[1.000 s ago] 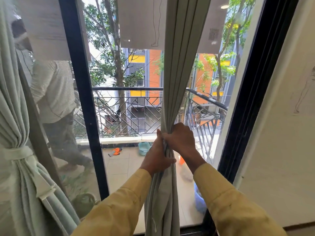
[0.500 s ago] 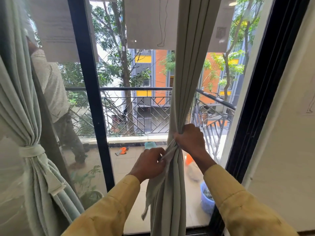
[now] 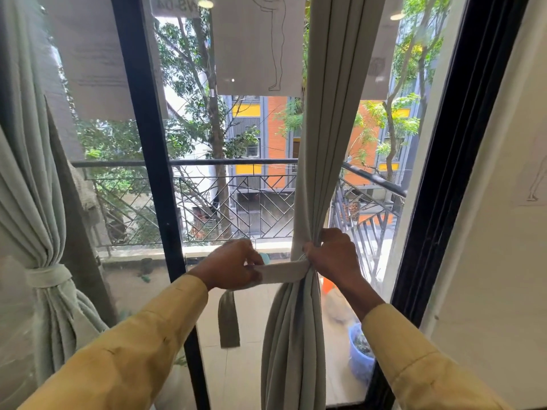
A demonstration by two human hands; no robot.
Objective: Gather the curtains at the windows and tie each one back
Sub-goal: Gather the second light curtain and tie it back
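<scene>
Right hand (image 3: 334, 255) gripping the gathered curtain (image 3: 299, 321), left hand (image 3: 233, 266) pinching the tie-back (image 3: 284, 272), we should draw it snug and level.

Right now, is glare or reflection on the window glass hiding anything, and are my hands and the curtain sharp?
Head view: daylight from outside backlights the scene, yet the left hand, right hand, strap and curtain look sharp. Head view again: the glass mirrors a ceiling lamp and pale sheets, hazing the left pane; the wide lens tilts the black window frame.
</scene>
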